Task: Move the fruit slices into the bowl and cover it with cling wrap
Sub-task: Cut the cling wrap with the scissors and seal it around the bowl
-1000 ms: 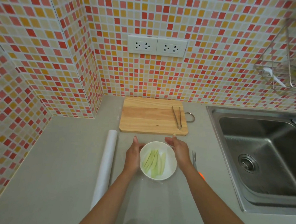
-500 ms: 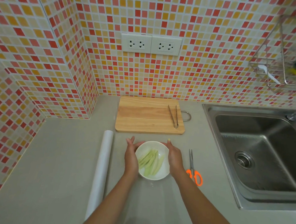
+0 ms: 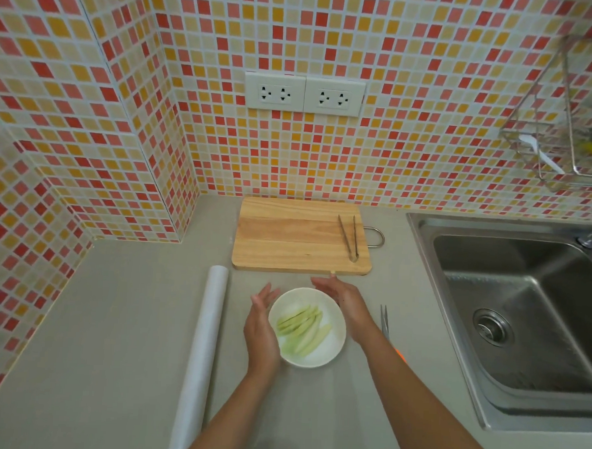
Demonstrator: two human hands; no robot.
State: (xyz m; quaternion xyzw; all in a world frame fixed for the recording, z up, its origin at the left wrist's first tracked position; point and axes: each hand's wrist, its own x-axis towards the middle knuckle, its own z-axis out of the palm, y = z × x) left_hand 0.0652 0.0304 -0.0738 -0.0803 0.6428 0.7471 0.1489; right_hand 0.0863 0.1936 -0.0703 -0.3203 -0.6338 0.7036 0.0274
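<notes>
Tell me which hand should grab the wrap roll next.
Left, probably. The left hand sits at the bowl's left rim, with the roll lying just beyond it. The right hand is on the bowl's far side and would have to cross over.

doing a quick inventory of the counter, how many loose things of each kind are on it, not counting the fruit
white bowl: 1
cling wrap roll: 1
wooden cutting board: 1
metal tongs: 1
orange-handled scissors: 1
Total: 5
</notes>
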